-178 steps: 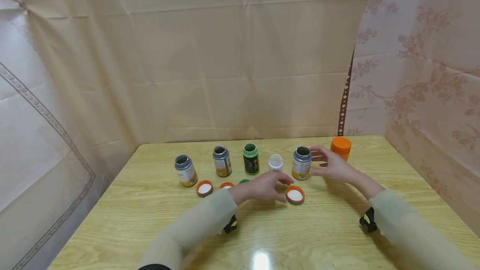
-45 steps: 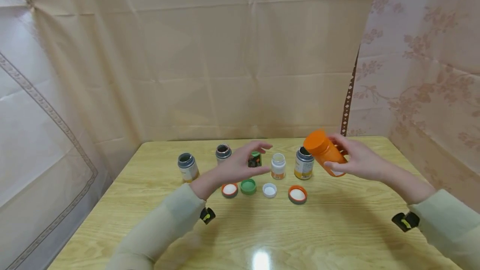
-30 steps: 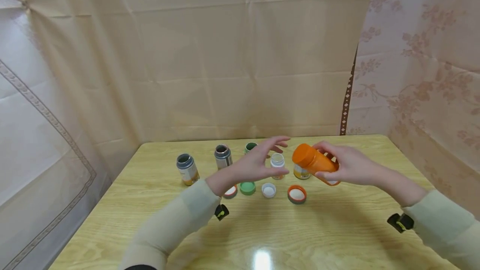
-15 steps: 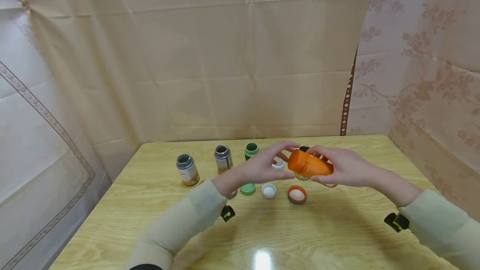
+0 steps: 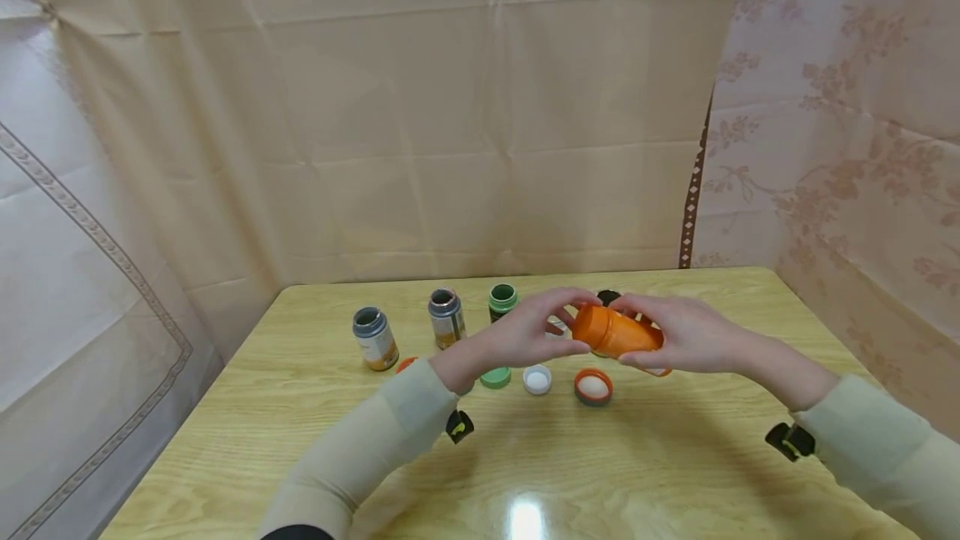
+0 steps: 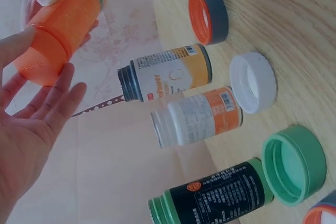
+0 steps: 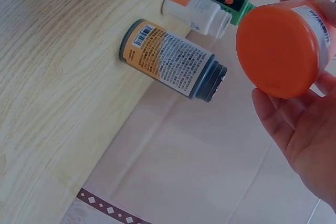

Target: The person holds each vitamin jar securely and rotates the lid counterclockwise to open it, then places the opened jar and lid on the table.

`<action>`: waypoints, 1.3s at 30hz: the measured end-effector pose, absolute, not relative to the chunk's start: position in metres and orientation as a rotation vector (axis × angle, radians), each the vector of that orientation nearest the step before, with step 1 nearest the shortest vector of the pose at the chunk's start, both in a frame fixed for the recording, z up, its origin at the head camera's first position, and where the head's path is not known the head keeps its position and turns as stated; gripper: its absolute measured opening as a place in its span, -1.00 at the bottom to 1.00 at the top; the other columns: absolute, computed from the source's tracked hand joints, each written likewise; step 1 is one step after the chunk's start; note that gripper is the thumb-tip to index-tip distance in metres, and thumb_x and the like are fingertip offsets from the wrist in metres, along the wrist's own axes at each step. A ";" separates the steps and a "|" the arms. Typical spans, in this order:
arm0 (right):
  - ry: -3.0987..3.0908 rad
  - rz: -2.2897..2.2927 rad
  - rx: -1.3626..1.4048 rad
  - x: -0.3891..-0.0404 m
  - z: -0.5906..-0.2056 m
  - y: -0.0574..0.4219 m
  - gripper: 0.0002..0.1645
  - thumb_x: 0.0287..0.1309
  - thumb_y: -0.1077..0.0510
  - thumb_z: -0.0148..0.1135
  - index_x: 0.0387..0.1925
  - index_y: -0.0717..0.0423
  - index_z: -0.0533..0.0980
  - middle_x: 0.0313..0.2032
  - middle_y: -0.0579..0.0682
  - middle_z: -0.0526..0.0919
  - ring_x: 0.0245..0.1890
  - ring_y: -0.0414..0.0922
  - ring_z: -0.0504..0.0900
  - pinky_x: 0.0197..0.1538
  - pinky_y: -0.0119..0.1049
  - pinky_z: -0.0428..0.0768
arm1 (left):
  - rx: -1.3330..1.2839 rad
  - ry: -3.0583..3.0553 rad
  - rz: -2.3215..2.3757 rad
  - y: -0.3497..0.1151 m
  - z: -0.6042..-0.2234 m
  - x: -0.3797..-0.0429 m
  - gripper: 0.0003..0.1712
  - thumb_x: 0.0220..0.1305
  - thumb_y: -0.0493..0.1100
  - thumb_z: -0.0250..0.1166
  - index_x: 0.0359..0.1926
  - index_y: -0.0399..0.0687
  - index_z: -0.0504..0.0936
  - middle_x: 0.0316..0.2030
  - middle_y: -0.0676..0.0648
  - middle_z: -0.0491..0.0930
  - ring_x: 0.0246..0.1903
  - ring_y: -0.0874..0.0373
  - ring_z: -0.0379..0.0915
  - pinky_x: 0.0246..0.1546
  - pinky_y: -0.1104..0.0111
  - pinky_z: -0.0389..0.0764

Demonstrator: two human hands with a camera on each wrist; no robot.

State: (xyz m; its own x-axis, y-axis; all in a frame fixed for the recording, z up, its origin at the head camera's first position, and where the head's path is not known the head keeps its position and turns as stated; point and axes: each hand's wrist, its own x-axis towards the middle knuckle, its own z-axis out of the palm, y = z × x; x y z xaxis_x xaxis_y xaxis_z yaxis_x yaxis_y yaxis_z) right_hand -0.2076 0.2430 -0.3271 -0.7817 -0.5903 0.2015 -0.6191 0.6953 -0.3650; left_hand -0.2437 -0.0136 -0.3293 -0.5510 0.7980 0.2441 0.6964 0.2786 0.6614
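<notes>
An orange bottle (image 5: pixel 628 337) is held up off the table, tilted nearly on its side with its cap end toward the left. My right hand (image 5: pixel 693 334) grips the body near the base. At the other end, my left hand (image 5: pixel 528 328) has its thumb and fingers curled round the orange cap (image 6: pixel 42 59). Behind and below them stand an uncapped grey-necked bottle (image 6: pixel 170 73) with a yellow-and-white label and an uncapped white bottle (image 6: pixel 197 119), both partly hidden in the head view. An orange-rimmed grey lid (image 5: pixel 593 387) lies inside up beneath the hands.
More uncapped bottles stand in the row: a green one (image 5: pixel 502 300), a grey-necked one (image 5: pixel 447 319) and another (image 5: pixel 375 340) at far left. A white lid (image 5: pixel 537 380) and green lid (image 5: pixel 495 377) lie in front on the wooden table (image 5: pixel 637 473). Curtains hang behind.
The orange bottle stood at the back right, then was lifted by my right hand and brought left, tilting further. My left hand moved right and took hold of its cap.
</notes>
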 end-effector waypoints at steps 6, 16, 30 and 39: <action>-2.854 0.665 1.028 -0.206 -0.327 0.242 -0.37 0.11 -0.27 0.33 0.13 -0.13 0.42 -0.29 -0.27 0.55 -0.45 -0.26 0.48 -0.42 -0.33 0.48 | 1.427 2.392 1.140 -0.015 -0.331 -0.243 -0.38 0.24 -0.14 0.36 0.28 -0.08 0.37 0.07 -0.02 0.48 -0.17 0.30 0.50 -0.20 0.51 0.57; -2.858 0.682 1.069 -0.204 -0.326 0.242 -0.37 0.15 -0.28 0.29 0.14 -0.09 0.42 -0.28 -0.25 0.54 -0.42 -0.23 0.48 -0.42 -0.34 0.48 | 1.419 2.385 1.139 -0.013 -0.333 -0.244 -0.38 0.24 -0.13 0.36 0.28 -0.10 0.37 0.06 -0.05 0.49 -0.19 0.30 0.50 -0.22 0.50 0.59; -2.803 0.669 1.092 -0.204 -0.330 0.244 -0.33 0.08 -0.24 0.38 0.12 -0.02 0.42 -0.24 -0.21 0.56 -0.40 -0.28 0.48 -0.39 -0.36 0.51 | 1.397 2.417 1.126 -0.010 -0.334 -0.240 -0.38 0.22 -0.14 0.38 0.27 -0.10 0.38 0.05 -0.07 0.50 -0.23 0.31 0.50 -0.27 0.54 0.58; -2.745 0.602 1.095 -0.207 -0.330 0.242 -0.34 0.02 -0.14 0.46 0.08 -0.01 0.40 -0.24 -0.16 0.56 -0.49 -0.34 0.44 -0.47 -0.40 0.49 | 1.339 2.456 1.180 -0.008 -0.338 -0.243 -0.40 0.21 -0.11 0.40 0.23 -0.07 0.41 -0.06 -0.05 0.53 -0.30 0.31 0.51 -0.32 0.55 0.58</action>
